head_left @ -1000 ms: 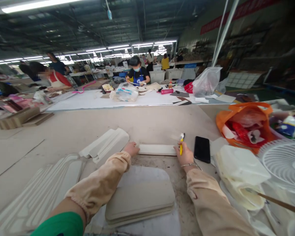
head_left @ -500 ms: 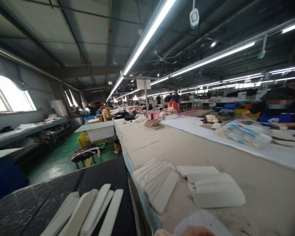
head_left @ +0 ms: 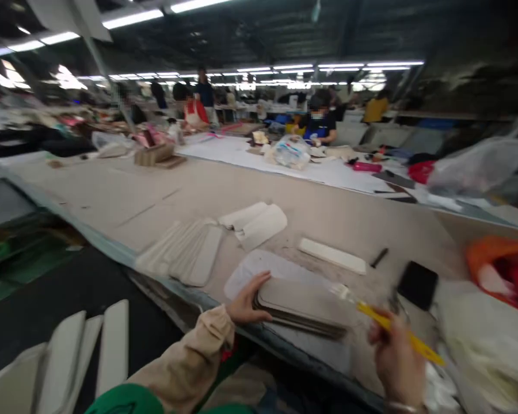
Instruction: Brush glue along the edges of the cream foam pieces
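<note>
A stack of flat, grey-brown rounded panels [head_left: 302, 299] lies on a translucent white sheet [head_left: 259, 263] near the table's front edge. My left hand [head_left: 248, 302] grips the left end of this stack, thumb on the near side and fingers across the far corner. In my right hand [head_left: 397, 351] is a brush [head_left: 386, 321] with a yellow handle, its pale bristle end pointing left toward the stack's right end. Motion blurs that hand, and I cannot tell whether the bristles touch the panels.
Fanned pale strips [head_left: 181, 253] and white pieces [head_left: 259, 223] lie beyond my left hand. A single white strip [head_left: 332, 255], a black square object [head_left: 418, 284] and an orange bag [head_left: 501, 264] are at the right. More strips [head_left: 114, 345] rest on the black surface. A co-worker [head_left: 319, 123] is across the table.
My view has swung right and down. The stack, my left hand on it and the brush in my right hand now show; before, only part of a hand appeared at the bottom edge.
</note>
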Demonstrator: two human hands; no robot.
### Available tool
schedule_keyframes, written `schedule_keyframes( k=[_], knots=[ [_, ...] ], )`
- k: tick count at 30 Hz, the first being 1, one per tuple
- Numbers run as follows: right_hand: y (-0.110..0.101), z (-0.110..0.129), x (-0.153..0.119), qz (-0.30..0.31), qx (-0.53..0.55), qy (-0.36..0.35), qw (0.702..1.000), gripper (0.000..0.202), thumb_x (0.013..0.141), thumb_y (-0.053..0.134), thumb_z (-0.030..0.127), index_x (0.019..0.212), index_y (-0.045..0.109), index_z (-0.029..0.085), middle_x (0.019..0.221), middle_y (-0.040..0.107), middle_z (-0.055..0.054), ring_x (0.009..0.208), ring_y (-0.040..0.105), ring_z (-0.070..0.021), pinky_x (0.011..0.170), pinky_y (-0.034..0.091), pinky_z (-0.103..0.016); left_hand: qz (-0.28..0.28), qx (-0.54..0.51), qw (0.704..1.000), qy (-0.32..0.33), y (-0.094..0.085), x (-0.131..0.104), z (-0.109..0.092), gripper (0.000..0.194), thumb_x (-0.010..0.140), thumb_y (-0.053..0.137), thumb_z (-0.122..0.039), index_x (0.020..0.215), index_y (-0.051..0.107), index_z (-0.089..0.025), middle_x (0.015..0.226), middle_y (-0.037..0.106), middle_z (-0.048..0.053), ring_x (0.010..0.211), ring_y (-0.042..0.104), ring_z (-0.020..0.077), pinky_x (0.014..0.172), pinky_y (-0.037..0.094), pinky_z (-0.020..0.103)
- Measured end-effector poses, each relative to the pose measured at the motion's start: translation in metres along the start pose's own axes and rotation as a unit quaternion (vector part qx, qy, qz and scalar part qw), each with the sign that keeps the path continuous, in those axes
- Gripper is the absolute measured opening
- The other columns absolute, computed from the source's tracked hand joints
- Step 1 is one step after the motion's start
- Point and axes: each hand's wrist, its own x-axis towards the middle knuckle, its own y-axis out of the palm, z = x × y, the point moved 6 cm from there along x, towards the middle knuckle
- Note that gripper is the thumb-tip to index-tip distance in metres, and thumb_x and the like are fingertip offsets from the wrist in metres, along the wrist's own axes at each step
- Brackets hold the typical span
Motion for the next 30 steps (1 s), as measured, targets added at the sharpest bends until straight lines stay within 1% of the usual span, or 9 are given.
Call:
schedule_keyframes(
  k=[1,2,5,9,13,16,19,24,30],
  knots=[
    [-0.009,0.003,-0.012,-0.005,0.014,0.024,1.0,0.045,0.094,0.046,0.057,0.096,0.065,0.017,0.063,0.055,0.001,0.054,0.052,-0.0132,0.051,0.045,-0.026,0.003,-0.001,1.0,-0.003,-0.001,0.002,0.003,0.099,0.062,0.083,-0.052,0.145,0.041,-0.017,0.154,0.034,0.018,0.144,0.029,0.0352,0.121,0.018,0.051],
    [-0.007,0.006,-0.02,-0.001,0.039,0.047,0.998,0.046,0.092,0.046,0.06,0.093,0.066,0.018,0.055,0.05,0.003,0.049,0.047,-0.0132,0.047,0.041,-0.026,0.007,-0.003,1.0,-0.01,-0.002,0.004,0.006,0.097,0.064,0.082,-0.05,0.145,0.041,-0.018,0.154,0.035,0.017,0.144,0.029,0.0343,0.121,0.018,0.05],
    [0.034,0.017,-0.028,0.044,0.119,0.101,0.987,0.043,0.085,0.054,0.061,0.09,0.064,0.02,0.05,0.046,0.005,0.044,0.042,-0.0124,0.042,0.034,-0.024,0.007,-0.01,1.0,-0.029,-0.004,0.002,0.009,0.094,0.065,0.082,-0.045,0.145,0.04,-0.019,0.154,0.037,0.015,0.143,0.031,0.0329,0.121,0.019,0.048],
    [0.092,0.027,-0.03,0.113,0.15,0.136,0.973,0.041,0.082,0.058,0.061,0.086,0.063,0.02,0.049,0.048,0.005,0.041,0.038,-0.0103,0.039,0.028,-0.023,-0.001,-0.018,0.999,-0.041,-0.006,0.0,0.012,0.09,0.068,0.08,-0.044,0.145,0.04,-0.017,0.152,0.041,0.015,0.14,0.036,0.0318,0.119,0.026,0.047],
    [0.121,0.028,-0.031,0.152,0.144,0.146,0.967,0.042,0.082,0.057,0.061,0.083,0.062,0.02,0.049,0.048,0.006,0.038,0.036,-0.0097,0.038,0.026,-0.023,-0.009,-0.037,0.997,-0.065,-0.008,0.003,0.017,0.084,0.071,0.078,-0.044,0.142,0.043,-0.017,0.144,0.05,0.015,0.135,0.044,0.0294,0.117,0.03,0.045],
    [0.131,0.028,-0.03,0.166,0.132,0.143,0.967,0.041,0.082,0.056,0.061,0.081,0.062,0.02,0.048,0.048,0.006,0.038,0.036,-0.0096,0.038,0.026,-0.023,-0.022,-0.042,0.996,-0.076,-0.01,0.002,0.017,0.085,0.068,0.08,-0.043,0.141,0.045,-0.018,0.139,0.055,0.014,0.132,0.047,0.0291,0.117,0.03,0.044],
    [0.134,0.027,-0.03,0.173,0.121,0.142,0.967,0.04,0.082,0.056,0.059,0.08,0.062,0.02,0.047,0.048,0.007,0.037,0.037,-0.0097,0.039,0.027,-0.023,-0.019,-0.023,0.998,-0.057,-0.01,0.002,0.013,0.087,0.065,0.083,-0.041,0.14,0.046,-0.018,0.139,0.055,0.014,0.132,0.047,0.0305,0.117,0.029,0.044],
    [0.134,0.02,-0.03,0.176,0.088,0.154,0.968,0.04,0.083,0.053,0.06,0.079,0.062,0.021,0.046,0.049,0.006,0.036,0.038,-0.0101,0.038,0.028,-0.023,0.003,0.003,0.999,-0.04,-0.004,0.003,0.014,0.084,0.071,0.079,-0.037,0.143,0.041,-0.017,0.143,0.051,0.015,0.133,0.046,0.0307,0.116,0.031,0.043],
    [0.125,0.02,-0.026,0.17,0.025,0.115,0.978,0.039,0.085,0.051,0.058,0.08,0.063,0.021,0.048,0.052,0.005,0.037,0.041,-0.0118,0.041,0.031,-0.026,0.0,0.013,0.999,-0.035,-0.002,0.005,0.013,0.085,0.073,0.076,-0.033,0.146,0.037,-0.016,0.138,0.055,0.015,0.129,0.05,0.029,0.115,0.032,0.043]
  ],
)
